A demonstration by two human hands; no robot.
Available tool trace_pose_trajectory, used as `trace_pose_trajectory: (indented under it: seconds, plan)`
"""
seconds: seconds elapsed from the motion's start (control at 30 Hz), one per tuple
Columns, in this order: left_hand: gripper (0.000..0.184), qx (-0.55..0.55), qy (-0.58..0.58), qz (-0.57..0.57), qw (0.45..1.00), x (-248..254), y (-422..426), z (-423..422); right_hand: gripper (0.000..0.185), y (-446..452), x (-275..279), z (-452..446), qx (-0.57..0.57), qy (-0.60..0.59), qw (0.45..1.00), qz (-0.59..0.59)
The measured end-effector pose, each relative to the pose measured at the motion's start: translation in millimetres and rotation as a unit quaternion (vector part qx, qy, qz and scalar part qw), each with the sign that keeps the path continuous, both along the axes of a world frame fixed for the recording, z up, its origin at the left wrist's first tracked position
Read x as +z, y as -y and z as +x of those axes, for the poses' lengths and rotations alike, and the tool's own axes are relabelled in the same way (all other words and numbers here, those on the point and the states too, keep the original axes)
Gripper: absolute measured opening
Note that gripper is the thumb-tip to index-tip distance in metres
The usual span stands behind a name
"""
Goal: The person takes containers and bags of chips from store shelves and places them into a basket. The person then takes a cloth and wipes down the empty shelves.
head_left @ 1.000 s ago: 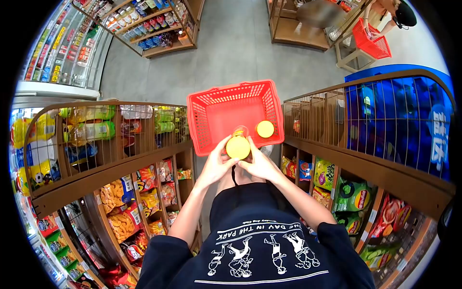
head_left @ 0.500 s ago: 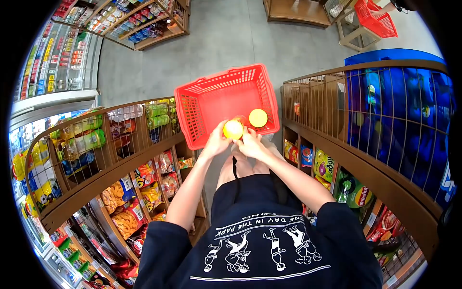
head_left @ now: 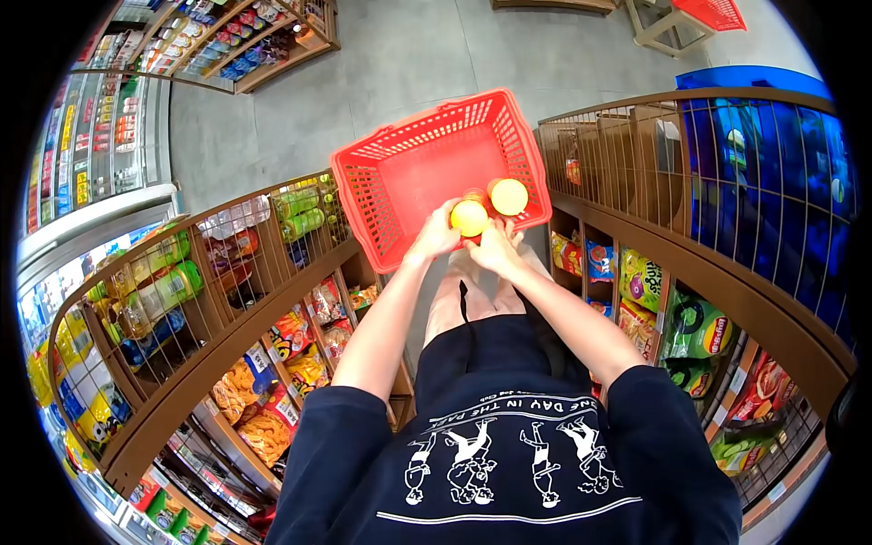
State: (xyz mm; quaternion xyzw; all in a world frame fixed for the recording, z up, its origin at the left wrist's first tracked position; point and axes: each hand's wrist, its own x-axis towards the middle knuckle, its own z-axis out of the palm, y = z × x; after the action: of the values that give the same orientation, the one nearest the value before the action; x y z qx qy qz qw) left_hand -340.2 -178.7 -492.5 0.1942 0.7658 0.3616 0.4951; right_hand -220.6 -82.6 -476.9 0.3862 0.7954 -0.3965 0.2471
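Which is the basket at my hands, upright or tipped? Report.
Upright: the red basket opens up toward the camera, with a yellow-topped container in one corner.

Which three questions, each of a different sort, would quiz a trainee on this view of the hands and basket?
1. True or false: the held container is out over the floor, well away from the basket.
2. Multiple choice: which is nearer the other container, in the basket's near right corner?
A) the left hand
B) the right hand
C) both equally
3. Fill in the blank: both containers show a round top coloured ____.
Key: 1 false, it is at the basket; 2 B; 3 yellow.
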Motion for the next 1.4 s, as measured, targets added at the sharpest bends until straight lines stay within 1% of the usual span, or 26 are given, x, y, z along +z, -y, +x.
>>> trace_pose_trajectory:
  seconds: [0.1, 0.13, 0.2, 0.3, 0.43, 0.5, 0.6, 0.67, 0.73, 0.8, 0.83, 0.9, 0.93, 0.97, 1.0, 1.03, 1.07, 1.1, 1.13, 1.17, 1.2, 1.23, 1.3, 1.33, 1.37, 1.4]
  plan:
    - [0.058, 0.012, 0.007, -0.008, 1.000, 8.4, -9.0, 1.8, 0.073, -2.9, -2.9, -0.1, -0.016, 0.006, 1.000, 0.007]
    - [0.058, 0.009, 0.009, -0.007, 1.000, 10.1, -12.7, 1.6, 0.070, -4.5, -1.3, -0.3, -0.025, 0.012, 1.000, -0.007]
    - [0.058, 0.026, 0.031, 0.010, 0.999, 15.4, -18.2, 0.7, 0.069, -4.3, 3.5, 0.3, -0.032, 0.008, 0.999, -0.010]
    - [0.057, -0.003, 0.021, -0.018, 1.000, 42.7, -27.4, -5.1, 0.067, -6.0, 16.5, -4.0, -0.046, 0.003, 0.999, -0.017]
    - [0.056, 0.003, -0.006, -0.019, 1.000, 23.3, -25.2, 0.0, 0.065, -3.5, 17.7, -8.1, -0.067, 0.007, 0.998, -0.016]
    - [0.058, 0.039, -0.007, 0.001, 0.999, 10.2, -21.7, 4.1, 0.064, -3.5, 19.7, -9.4, -0.062, 0.014, 0.998, -0.021]
    - [0.055, 0.040, -0.015, -0.015, 0.999, -10.3, -12.8, 5.4, 0.061, -1.4, 29.0, -10.8, -0.071, -0.012, 0.997, -0.016]
    - [0.054, 0.055, -0.014, 0.003, 0.998, -23.5, -6.4, 8.3, 0.061, 0.1, 29.2, -8.9, -0.071, -0.017, 0.997, 0.013]
    - [0.053, 0.071, -0.012, 0.024, 0.997, -25.5, -3.5, 11.2, 0.061, -2.1, 37.1, -6.7, -0.069, -0.019, 0.997, 0.018]
    - [0.055, 0.126, -0.014, 0.034, 0.991, -23.1, 0.9, 13.1, 0.061, -4.2, 39.4, -4.9, -0.068, -0.014, 0.997, 0.023]
    - [0.055, 0.126, -0.016, 0.040, 0.991, -11.3, 2.3, 12.0, 0.061, -5.4, 37.8, -2.6, -0.067, -0.018, 0.997, 0.028]
    - [0.049, 0.159, -0.012, 0.025, 0.987, 8.9, 7.9, 7.4, 0.060, -7.4, 40.9, -0.9, -0.068, -0.005, 0.997, 0.022]
    - [0.049, 0.161, -0.016, 0.032, 0.986, 11.6, 11.6, 5.3, 0.048, -3.5, 47.5, 0.5, -0.061, -0.026, 0.994, 0.092]
    - [0.042, 0.177, -0.023, 0.031, 0.983, 14.4, 14.3, 2.4, 0.048, -3.5, 50.7, -0.1, -0.060, -0.031, 0.993, 0.099]
    - [0.035, 0.193, -0.029, 0.030, 0.980, 14.3, 17.5, -0.3, 0.037, -5.2, 50.7, 0.8, -0.117, -0.091, 0.987, 0.065]
    - [0.035, 0.192, -0.032, 0.039, 0.980, 10.7, 22.0, -3.7, 0.027, -5.8, 46.3, 3.1, -0.173, -0.151, 0.973, 0.031]
    - [0.030, 0.196, -0.014, 0.055, 0.979, 6.8, 25.9, -7.4, 0.016, -1.0, 28.1, 7.1, -0.165, -0.265, 0.943, 0.115]
    - [0.025, 0.199, 0.006, 0.071, 0.977, 11.9, 26.0, -9.7, 0.016, 0.5, 33.1, 6.0, -0.168, -0.269, 0.940, 0.124]
    - [0.020, 0.218, 0.007, 0.104, 0.970, 16.5, 25.3, -8.2, 0.016, 2.5, 37.2, 5.0, -0.196, -0.253, 0.944, 0.080]
    - [0.020, 0.208, 0.008, 0.111, 0.972, 20.7, 25.4, -8.8, 0.016, 4.9, 41.0, 5.0, -0.225, -0.237, 0.945, 0.035]
    - [0.022, 0.193, 0.028, 0.110, 0.975, 25.7, 25.1, -9.1, 0.018, 7.8, 47.6, 6.1, -0.236, -0.228, 0.945, 0.013]
    - [0.024, 0.176, 0.048, 0.107, 0.977, 30.4, 24.9, -6.8, 0.022, 10.9, 54.5, 6.2, -0.252, -0.194, 0.948, -0.010]
    - [0.026, 0.164, 0.050, 0.128, 0.977, 39.5, 24.2, 1.6, 0.028, 20.0, 59.8, 12.4, -0.266, -0.174, 0.948, -0.013]
    - [0.027, 0.142, 0.058, 0.104, 0.983, 46.5, 24.7, 5.3, 0.035, 25.1, 55.0, 17.8, -0.272, -0.165, 0.948, -0.014]
    - [0.029, 0.119, 0.064, 0.079, 0.988, 51.7, 26.4, 9.1, 0.035, 29.8, 54.6, 24.7, -0.283, -0.167, 0.944, -0.009]
    - [0.031, 0.117, 0.079, 0.088, 0.986, 40.5, 30.0, 14.7, 0.038, 34.4, 54.1, 30.9, -0.281, -0.165, 0.945, -0.018]
